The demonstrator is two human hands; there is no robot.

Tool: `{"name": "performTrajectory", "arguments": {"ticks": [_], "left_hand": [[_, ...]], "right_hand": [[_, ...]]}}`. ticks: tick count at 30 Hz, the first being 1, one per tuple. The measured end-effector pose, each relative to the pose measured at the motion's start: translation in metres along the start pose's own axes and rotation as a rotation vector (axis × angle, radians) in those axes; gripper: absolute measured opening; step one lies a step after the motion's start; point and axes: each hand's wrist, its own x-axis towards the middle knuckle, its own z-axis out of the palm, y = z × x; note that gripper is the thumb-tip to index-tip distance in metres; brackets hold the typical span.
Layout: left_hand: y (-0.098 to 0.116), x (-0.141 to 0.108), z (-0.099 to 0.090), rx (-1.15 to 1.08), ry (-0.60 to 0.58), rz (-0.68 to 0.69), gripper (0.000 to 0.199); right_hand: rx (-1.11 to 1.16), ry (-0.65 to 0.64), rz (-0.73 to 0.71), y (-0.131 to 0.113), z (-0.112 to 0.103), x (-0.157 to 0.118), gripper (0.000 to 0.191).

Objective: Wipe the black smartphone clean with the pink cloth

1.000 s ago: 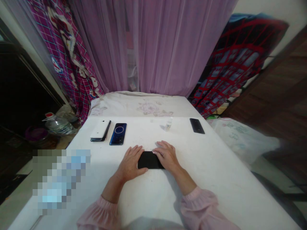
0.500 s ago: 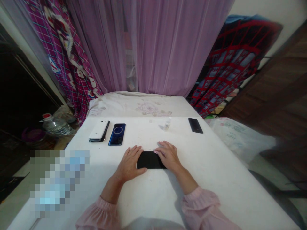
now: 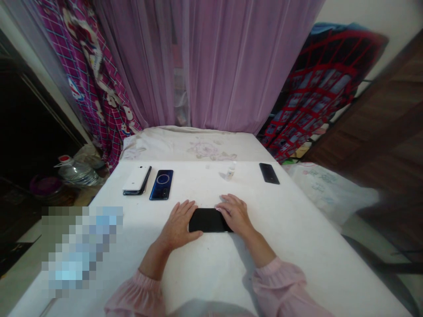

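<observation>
A black smartphone (image 3: 208, 220) lies sideways on the white-covered table, its dark face up. My left hand (image 3: 178, 224) grips its left end, with the thumb along the near edge and the fingers stretched past the far edge. Over the right part of the phone, my right hand (image 3: 235, 213) is bent, thumb and fingers pinched together at the far edge. A tiny white bit shows at those fingertips, too small to name. Both wrists come out of pink gathered sleeves. My right palm hides the phone's right end.
Left of centre lie a blue phone (image 3: 161, 185) and a white phone (image 3: 137, 177) stacked on a darker one. A small clear bottle (image 3: 230, 171) stands behind my hands. Another dark phone (image 3: 269, 173) rests at the far right. Purple curtains (image 3: 224, 61) hang behind the table.
My right hand has slid slightly right along the phone's far edge, baring a little more of its surface. My left hand and the other phones stay where they were.
</observation>
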Motion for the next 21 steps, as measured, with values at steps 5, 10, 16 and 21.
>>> {"name": "performTrajectory", "arguments": {"ticks": [5, 10, 16, 21], "left_hand": [[-0.003, -0.001, 0.003, -0.001, 0.023, 0.011, 0.076], [-0.002, -0.001, 0.002, -0.013, 0.025, 0.009, 0.075], [-0.001, -0.001, 0.001, -0.017, 0.015, 0.003, 0.075], [-0.002, -0.001, 0.003, -0.018, 0.027, 0.013, 0.076]], "right_hand": [[0.004, -0.01, -0.027, -0.009, 0.002, 0.003, 0.019], [-0.02, 0.035, 0.052, 0.018, -0.005, -0.004, 0.019], [0.005, 0.127, -0.008, 0.017, 0.0, -0.02, 0.018], [0.027, 0.149, -0.039, 0.017, -0.002, -0.052, 0.018]]}}
